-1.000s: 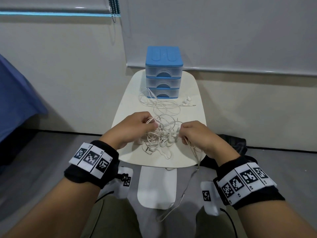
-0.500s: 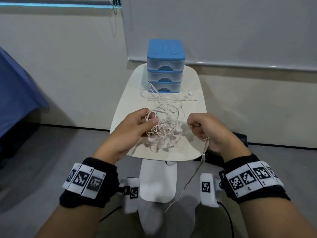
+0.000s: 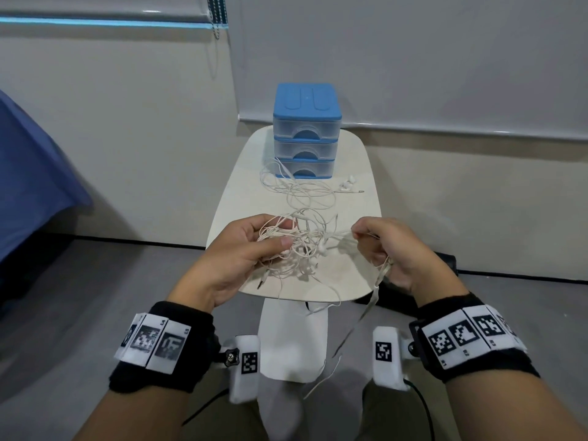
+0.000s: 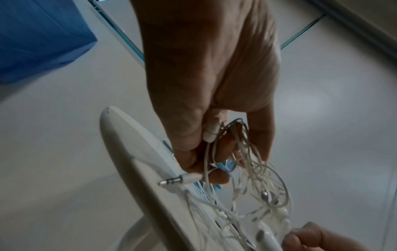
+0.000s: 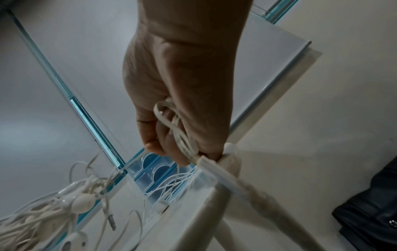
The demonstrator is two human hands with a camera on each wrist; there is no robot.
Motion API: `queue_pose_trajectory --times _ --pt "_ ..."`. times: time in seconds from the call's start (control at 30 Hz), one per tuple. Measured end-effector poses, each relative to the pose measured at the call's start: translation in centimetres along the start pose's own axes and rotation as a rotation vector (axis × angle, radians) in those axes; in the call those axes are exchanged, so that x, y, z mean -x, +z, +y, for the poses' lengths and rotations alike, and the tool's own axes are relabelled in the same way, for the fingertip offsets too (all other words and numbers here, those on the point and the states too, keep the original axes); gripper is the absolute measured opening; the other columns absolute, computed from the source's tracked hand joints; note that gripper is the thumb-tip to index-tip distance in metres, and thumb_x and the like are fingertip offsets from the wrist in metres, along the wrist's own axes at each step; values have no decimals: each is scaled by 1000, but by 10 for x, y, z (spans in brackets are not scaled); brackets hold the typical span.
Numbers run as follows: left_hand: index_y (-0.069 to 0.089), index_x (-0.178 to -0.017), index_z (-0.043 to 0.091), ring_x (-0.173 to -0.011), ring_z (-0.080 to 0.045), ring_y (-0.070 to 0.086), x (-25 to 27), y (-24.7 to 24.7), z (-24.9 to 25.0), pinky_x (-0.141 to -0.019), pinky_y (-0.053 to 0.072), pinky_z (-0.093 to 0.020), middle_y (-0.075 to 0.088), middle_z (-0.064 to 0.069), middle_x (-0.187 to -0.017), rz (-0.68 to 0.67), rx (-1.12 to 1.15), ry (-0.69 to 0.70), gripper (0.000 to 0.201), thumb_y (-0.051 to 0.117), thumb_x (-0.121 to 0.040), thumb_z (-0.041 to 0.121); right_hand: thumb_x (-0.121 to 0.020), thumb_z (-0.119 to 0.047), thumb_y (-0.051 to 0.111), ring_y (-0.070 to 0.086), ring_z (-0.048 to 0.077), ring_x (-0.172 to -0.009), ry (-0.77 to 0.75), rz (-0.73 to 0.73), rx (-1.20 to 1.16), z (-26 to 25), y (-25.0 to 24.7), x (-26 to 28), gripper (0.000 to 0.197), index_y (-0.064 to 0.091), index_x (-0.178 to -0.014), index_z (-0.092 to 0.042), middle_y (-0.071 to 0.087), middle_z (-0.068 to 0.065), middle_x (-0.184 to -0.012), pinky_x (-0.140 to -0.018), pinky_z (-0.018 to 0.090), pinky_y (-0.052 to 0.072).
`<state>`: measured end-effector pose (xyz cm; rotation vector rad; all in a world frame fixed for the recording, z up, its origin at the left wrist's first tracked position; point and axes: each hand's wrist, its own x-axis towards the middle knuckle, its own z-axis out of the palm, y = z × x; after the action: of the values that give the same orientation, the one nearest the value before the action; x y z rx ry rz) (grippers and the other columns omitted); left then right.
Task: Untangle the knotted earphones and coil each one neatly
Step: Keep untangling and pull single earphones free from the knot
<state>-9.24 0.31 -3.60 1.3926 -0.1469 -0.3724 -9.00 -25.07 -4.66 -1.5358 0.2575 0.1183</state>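
A knotted clump of white earphones (image 3: 296, 246) hangs in the air over the near end of a small white table (image 3: 241, 192). My left hand (image 3: 251, 246) grips the left side of the clump, thumb on top; a jack plug (image 4: 182, 180) sticks out by the fingers. My right hand (image 3: 378, 243) pinches a cord drawn out of the clump and holds more cord (image 5: 182, 135) in its curled fingers; that cord (image 3: 359, 323) trails down off the table edge. Another white earphone (image 3: 305, 192) lies loosely spread on the table farther back, its earbuds (image 3: 347, 183) to the right.
A blue three-drawer plastic organizer (image 3: 306, 130) stands at the far end of the table against the wall. A black bag (image 3: 445, 265) lies on the floor at the right. Blue fabric (image 3: 28, 186) is at the left edge. Grey floor lies on both sides of the table.
Both hands have lifted the clump off the table toward me. The right hand has pulled to the right, drawing a cord out from the knot.
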Motion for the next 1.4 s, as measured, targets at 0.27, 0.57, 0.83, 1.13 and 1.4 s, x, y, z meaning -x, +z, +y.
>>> queue_pose_trajectory --times 0.27,0.57,0.83,1.13,1.4 --pt "71 -122 2 -71 -13 58 2 -4 -2 -80 57 -29 60 -15 -87 32 179 14 43 64 -80 4 -90 -10 51 18 13 -42 11 32 -106 1 -4 -3 24 42 -68 -17 19 -4 -49 -37 22 22" --pt "63 -135 10 -85 -26 66 -3 -2 3 -75 59 -31 61 -13 -90 85 362 76 42 51 -96 3 -100 -9 55 24 11 -43 -53 -4 -27 3 4 0 18 50 -85 -16 29 -6 -50 -37 20 21" --pt "59 -138 13 -87 -26 68 0 0 -2 -74 59 -32 65 -13 -93 49 355 76 55 39 -90 -5 -97 -5 57 24 10 -45 -60 -64 -25 3 1 2 18 54 -82 -13 28 -6 -52 -39 20 21" --pt "68 -124 18 -71 -16 64 -4 9 -17 -83 55 -43 58 -3 -75 180 21 80 36 70 -92 3 -96 -6 61 27 12 -48 -94 -96 87 5 4 -1 15 66 -84 -14 41 7 -61 -41 19 23" --pt "70 -90 13 -61 -13 61 -17 25 -22 -61 56 -33 66 -2 -77 299 -319 186 4 70 -94 12 -89 6 65 43 8 -50 -88 -187 177 -2 25 1 13 68 -86 -6 59 5 -61 -47 17 33"
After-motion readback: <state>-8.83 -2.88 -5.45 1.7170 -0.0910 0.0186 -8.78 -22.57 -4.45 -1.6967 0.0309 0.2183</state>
